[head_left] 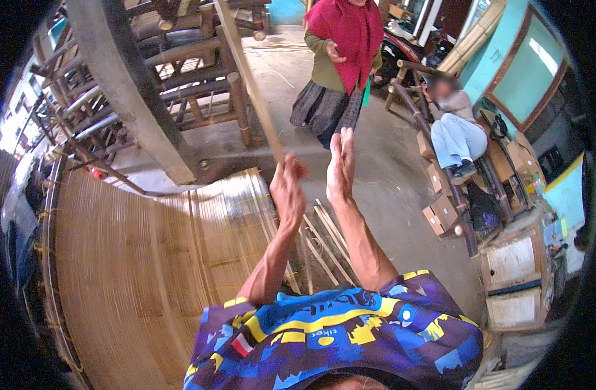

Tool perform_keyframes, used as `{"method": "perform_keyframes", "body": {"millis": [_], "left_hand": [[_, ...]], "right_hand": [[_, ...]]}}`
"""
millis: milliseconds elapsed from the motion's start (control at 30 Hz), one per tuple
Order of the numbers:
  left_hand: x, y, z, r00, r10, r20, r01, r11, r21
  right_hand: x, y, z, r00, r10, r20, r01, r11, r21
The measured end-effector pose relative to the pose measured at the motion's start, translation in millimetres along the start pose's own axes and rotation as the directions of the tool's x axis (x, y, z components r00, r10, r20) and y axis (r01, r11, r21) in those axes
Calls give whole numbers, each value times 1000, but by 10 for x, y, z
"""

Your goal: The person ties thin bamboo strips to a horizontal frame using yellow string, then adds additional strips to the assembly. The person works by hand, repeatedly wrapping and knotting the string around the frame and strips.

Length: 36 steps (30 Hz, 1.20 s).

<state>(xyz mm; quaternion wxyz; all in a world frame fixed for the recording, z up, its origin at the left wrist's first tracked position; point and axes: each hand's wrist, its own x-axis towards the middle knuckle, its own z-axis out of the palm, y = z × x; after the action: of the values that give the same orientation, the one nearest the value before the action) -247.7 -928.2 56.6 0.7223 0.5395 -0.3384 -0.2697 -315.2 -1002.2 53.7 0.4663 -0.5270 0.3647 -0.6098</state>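
My left hand is closed round the lower end of a long, flat bamboo slat, which rises up and away to the left. Beside it, a short gap to the right, my right hand is held up with its fingers stretched out and holds nothing. Below and left of my hands spreads a large mat of bamboo strips, bound with thin yellow lines, its far right part curling up. Several loose bamboo strips lie on the floor beneath my forearms.
A person in a red headscarf stands ahead. Another person reclines on a bamboo bench at the right, near cardboard boxes. A slanting concrete pillar and stacked bamboo frames stand at the left.
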Motion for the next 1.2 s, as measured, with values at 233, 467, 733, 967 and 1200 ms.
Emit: {"method": "perform_keyframes", "body": {"millis": [233, 467, 733, 967, 1200], "left_hand": [[731, 604, 618, 959, 98, 266, -73, 992, -105], [-20, 1531, 180, 866, 349, 358, -183, 887, -423], [39, 1513, -172, 850, 469, 241, -351, 845, -404], [236, 1060, -932, 946, 321, -48, -318, 888, -333], [12, 888, -1620, 983, 176, -61, -184, 865, -467]], "right_hand": [[492, -667, 339, 988, 150, -43, -146, 986, 79], [-498, -1467, 414, 899, -427, -101, 360, 849, -386], [-430, -1082, 444, 740, -631, 231, 671, 715, -197], [-1018, -49, 347, 791, -122, 600, 333, 908, -254], [-1532, 233, 156, 742, -113, 660, 360, 899, -250]]}}
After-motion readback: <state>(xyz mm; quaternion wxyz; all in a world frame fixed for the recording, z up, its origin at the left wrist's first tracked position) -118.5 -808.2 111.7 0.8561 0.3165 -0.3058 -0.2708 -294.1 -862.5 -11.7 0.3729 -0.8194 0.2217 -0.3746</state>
